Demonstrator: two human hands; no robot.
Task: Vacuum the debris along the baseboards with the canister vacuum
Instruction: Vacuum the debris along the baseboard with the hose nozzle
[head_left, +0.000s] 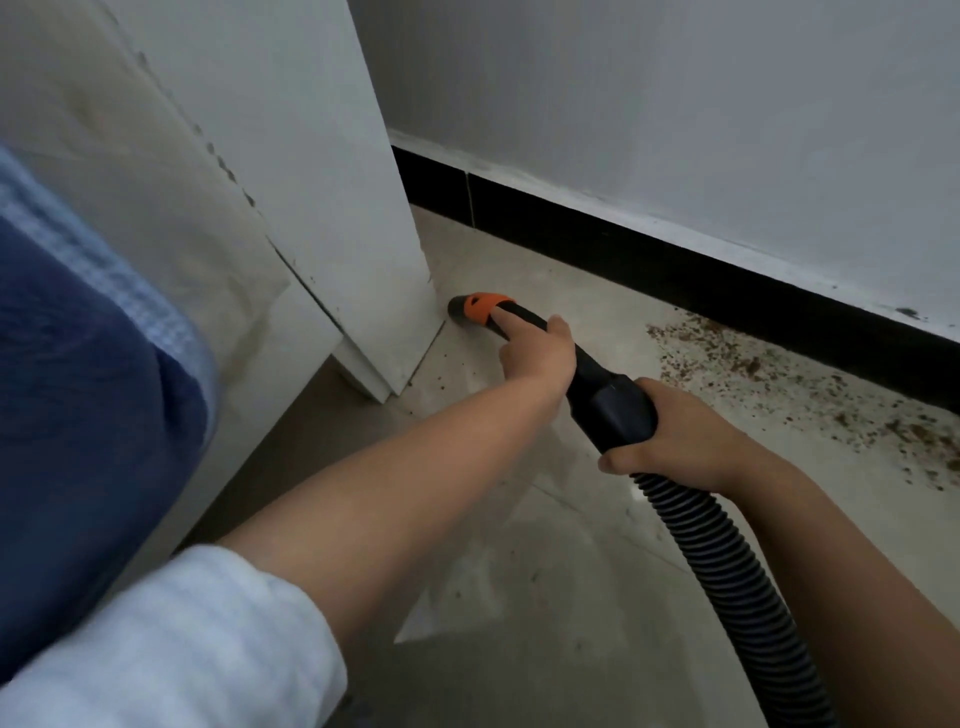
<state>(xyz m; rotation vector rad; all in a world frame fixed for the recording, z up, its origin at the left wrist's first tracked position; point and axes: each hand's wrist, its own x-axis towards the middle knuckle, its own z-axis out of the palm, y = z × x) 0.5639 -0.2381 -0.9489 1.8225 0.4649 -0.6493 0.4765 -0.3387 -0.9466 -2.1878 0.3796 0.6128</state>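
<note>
Right now I have the vacuum's nozzle (475, 307) — black with an orange collar — down on the floor (545, 571), its mouth just beside the bottom corner of the white cabinet (332, 182) where the side panel meets the tile. My left hand (535, 353) is wrapped round the tube just behind that collar, index finger laid straight along the top onto the orange, which I judge is there to steer the tip and press it low into the corner. My right hand (670, 436) grips the thick black cuff further back, fingers curled right round it, where the ribbed hose (727, 561) joins; that hand carries the weight and keeps the hose from dragging the nose off line, while the hose itself trails down toward me and out of the bottom of the view. The canister is not in sight (so I cannot say where it stands or what it has taken in). No bin, pan or other container shows either — whatever gets picked up goes into the hose. The debris (779, 374), a brown crumbly scatter, lies on the tile against the black baseboard (675, 260) to my right, well apart from the nozzle and still unswept; a few stray specks sit by the cabinet's foot. My guess is the corner comes first, then a sweep right along the skirting
</note>
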